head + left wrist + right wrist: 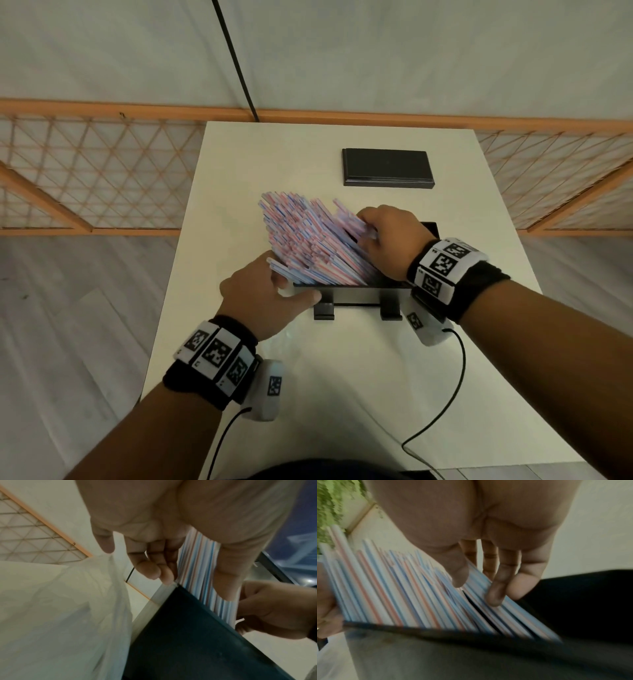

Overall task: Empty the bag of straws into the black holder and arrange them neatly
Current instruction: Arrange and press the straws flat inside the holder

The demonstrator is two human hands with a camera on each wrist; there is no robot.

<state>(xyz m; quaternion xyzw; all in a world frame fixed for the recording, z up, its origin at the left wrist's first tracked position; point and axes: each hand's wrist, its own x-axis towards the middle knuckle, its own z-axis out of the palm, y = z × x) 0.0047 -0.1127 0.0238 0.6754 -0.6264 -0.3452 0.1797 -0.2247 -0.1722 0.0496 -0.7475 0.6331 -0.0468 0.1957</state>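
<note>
Left hand [264, 300], right hand [390, 237] gripping striped straws [308, 240]

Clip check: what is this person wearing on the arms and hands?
Left grip and right grip are bare, no gloves or sleeves. Each wrist has a black cloth band topped with white blocks bearing black square tags, plus a white pod underneath trailing a black cable.
</note>
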